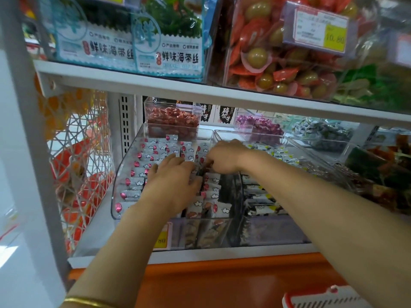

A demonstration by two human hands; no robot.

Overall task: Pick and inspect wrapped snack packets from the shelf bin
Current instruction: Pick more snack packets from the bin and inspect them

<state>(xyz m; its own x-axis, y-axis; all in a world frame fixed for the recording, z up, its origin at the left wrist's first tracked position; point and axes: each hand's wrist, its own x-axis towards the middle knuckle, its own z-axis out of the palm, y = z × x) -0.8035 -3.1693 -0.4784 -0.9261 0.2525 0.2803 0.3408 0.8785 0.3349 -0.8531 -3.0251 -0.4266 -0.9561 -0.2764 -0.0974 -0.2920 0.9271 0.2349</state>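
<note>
Snack packets (153,150): white wrappers, red mark and cloud print, packed in rows inside a clear bin (117,185) on the lower shelf (200,254).

Left hand (173,176): palm down on the packets at mid-bin, fingers straight and slightly spread, gripping nothing.

Right hand (224,156): just beside the left, fingers curled down into the rows. Tips hidden, so cannot tell whether a packet is held.

Gold bangle (89,302) on left wrist.

Neighbouring bin (289,150) to the right holds black-and-white packets (262,196). Behind, a small box of red sweets (173,121). Seaweed bags (171,43) on the shelf above.
</note>
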